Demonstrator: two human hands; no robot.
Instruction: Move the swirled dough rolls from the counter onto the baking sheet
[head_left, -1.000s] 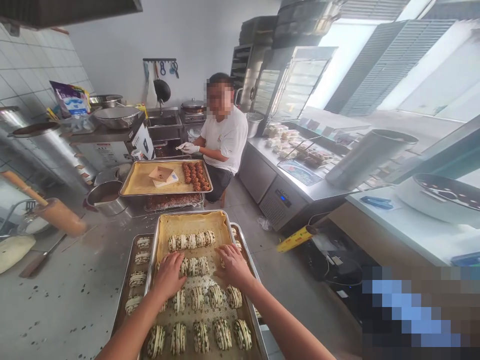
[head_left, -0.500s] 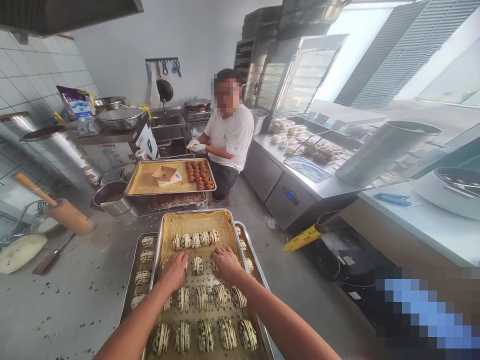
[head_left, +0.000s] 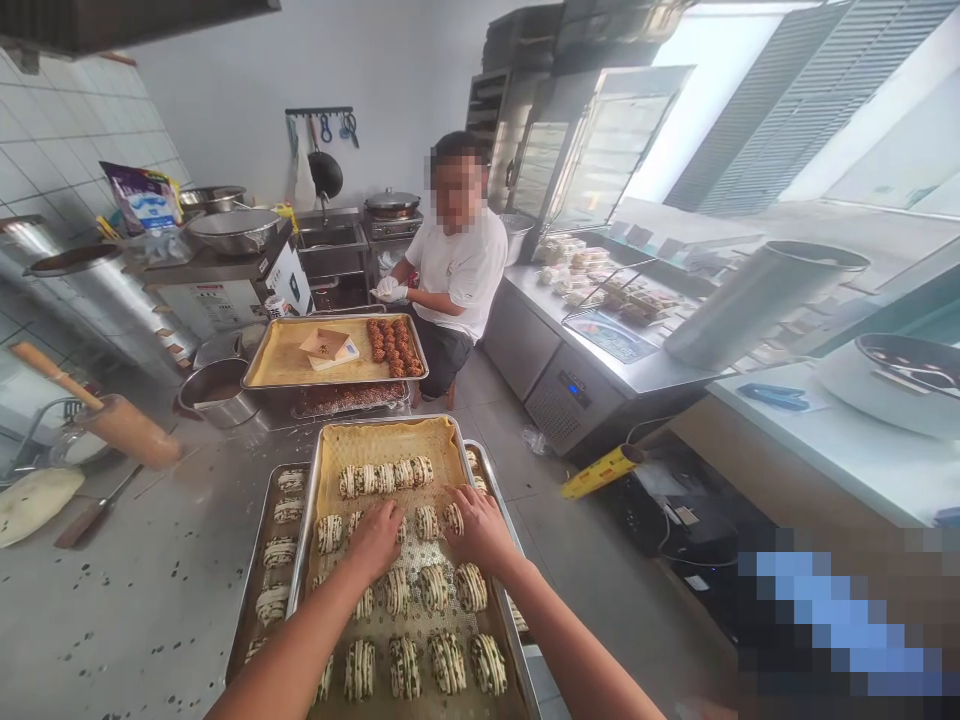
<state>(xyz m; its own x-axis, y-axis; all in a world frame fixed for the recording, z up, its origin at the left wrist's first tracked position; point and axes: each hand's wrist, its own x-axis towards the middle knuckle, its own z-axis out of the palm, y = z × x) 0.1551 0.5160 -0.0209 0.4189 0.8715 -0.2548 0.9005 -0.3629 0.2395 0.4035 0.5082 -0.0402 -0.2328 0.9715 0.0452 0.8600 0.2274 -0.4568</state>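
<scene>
Steel bench (head_left: 135, 600), speckled with dark crumbs, carrying the trays close to the person's body so both arms reach them without stretching. Top tray (head_left: 309, 520), lined with tan paper, stacked on lower trays (head_left: 262, 510) that still show rolls along their left and right edges; stacking keeps several batches on one stretch of bench. Behind it, a second papered tray (head_left: 285, 362) with a block of dark round pastries (head_left: 394, 348) at its right end, in front of a seated co-worker (head_left: 457, 275) whose gloved hands meet above that tray. A rolling pin (head_left: 105, 415) and a knife (head_left: 94, 512) lie at the far left of the bench, well apart from the trays.

The rolls (head_left: 431, 585) lie in rows across the top tray, spaced so that neighbours in the nearer rows do not touch; the farthest row sits packed end to end. Each roll is a small pale lump of raw dough, ribbed with dark streaks of filling.

Left hand (head_left: 375, 540) rests palm down in the third row from the far end, fingers curled over one roll; whether it grips or merely presses cannot be told. Right hand (head_left: 480, 530) lies just beside it, palm down, fingertips touching the rolls (head_left: 439, 520) at the right of the same row, fingers loosely spread and closed on nothing visible.
</scene>
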